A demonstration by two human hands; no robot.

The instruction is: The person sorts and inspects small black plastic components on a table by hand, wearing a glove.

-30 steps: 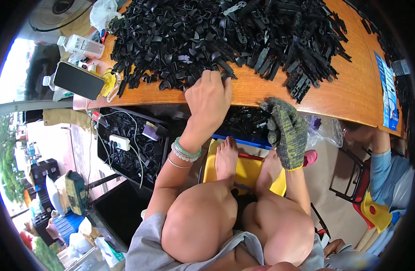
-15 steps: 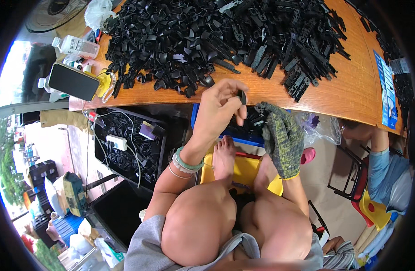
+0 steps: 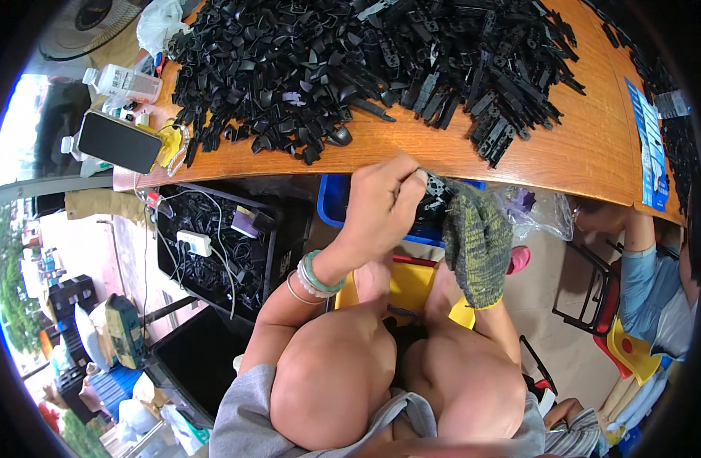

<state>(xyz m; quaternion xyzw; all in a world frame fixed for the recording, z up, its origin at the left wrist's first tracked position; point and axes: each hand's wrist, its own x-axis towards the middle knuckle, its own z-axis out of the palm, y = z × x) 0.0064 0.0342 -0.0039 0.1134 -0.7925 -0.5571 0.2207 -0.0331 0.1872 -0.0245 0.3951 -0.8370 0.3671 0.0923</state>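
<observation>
My bare left hand (image 3: 385, 204), with bracelets on its wrist, is closed in a pinch just below the table's front edge. The small black curved plastic piece seen in it a moment ago is now hidden by the fingers. My right hand (image 3: 478, 248) wears a grey-green knitted glove with a yellow cuff. Its fingers are curled, and their tips nearly meet the left thumb; what they grip is hidden. Behind and below both hands stands a blue bin (image 3: 331, 200) with black plastic parts in it. A large heap of black plastic parts (image 3: 289, 76) covers much of the wooden table (image 3: 411, 153).
At the table's left lie a phone (image 3: 120, 143), a bottle (image 3: 129, 82) and a plastic bag (image 3: 159, 27). A black crate (image 3: 213, 267) of parts carries a white power strip (image 3: 194, 243). A clear bag (image 3: 537, 214) hangs right of my glove. Another person's arm (image 3: 639, 244) is at the right.
My left hand has turned and closed, bringing the small black piece rightward to the gloved fingertips. The glove has shifted slightly down. The whole view has shifted a little.
</observation>
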